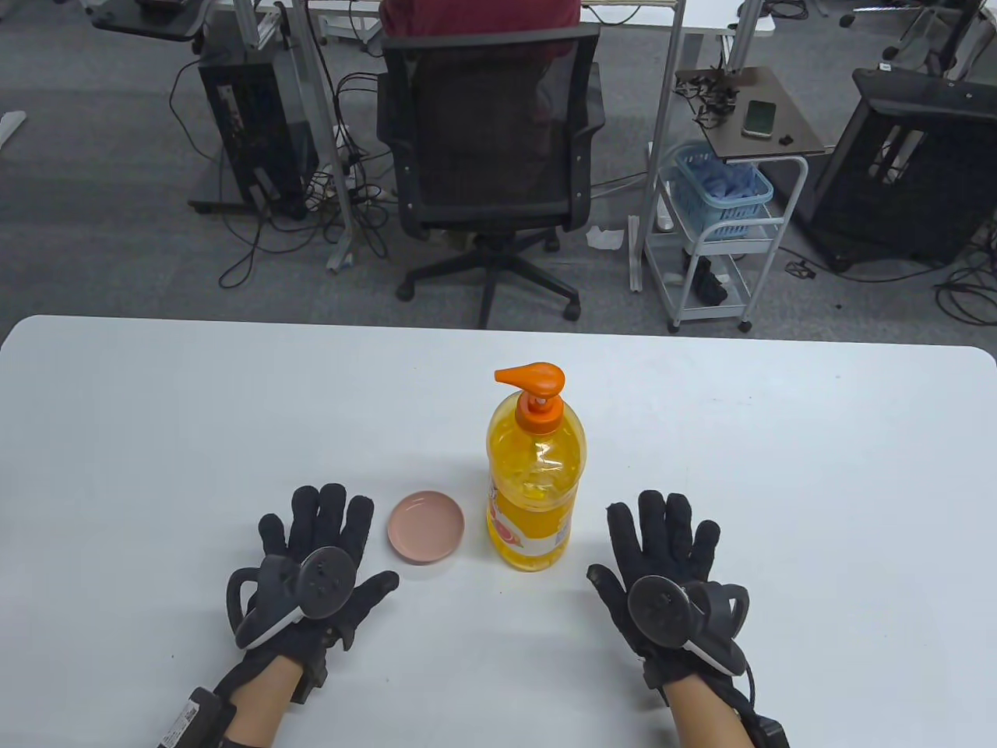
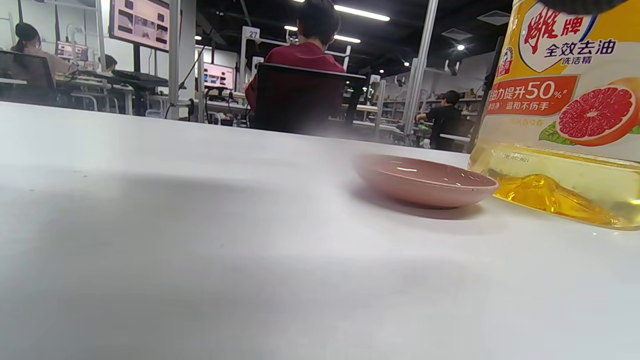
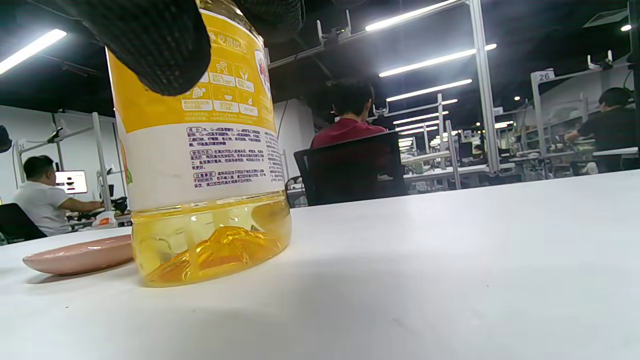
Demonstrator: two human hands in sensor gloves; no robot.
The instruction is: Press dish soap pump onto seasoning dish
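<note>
Both gloved hands are lying flat on the white table (image 1: 779,436), palms down, and neither one is touching anything. The left hand (image 1: 311,576) is resting with its fingers spread and its thumb sticking out to the side; the small pink seasoning dish (image 1: 426,526) is sitting just past the fingertips and slightly to the thumb side, apart from them. The right hand (image 1: 670,580) is mirroring it, fingers fanned out and holding nothing, and the dish soap bottle (image 1: 536,483) is standing upright just off the thumb side of those fingers, a little gap showing between glove and plastic. The bottle and dish are sitting just beside each other between the two hands; I cannot tell whether they are touching. The orange pump head (image 1: 531,379) is sitting up on its stem with its spout pointing toward the left-hand side, though from here I cannot tell whether the spout is actually hanging over the dish. In the left wrist view the dish is looking dry and bare, with no soap pooling in it. So, as I am judging it, the job is not yet begun: reaching for the bottle, lining the spout over the dish and pushing the pump down all remain to be done.
</note>
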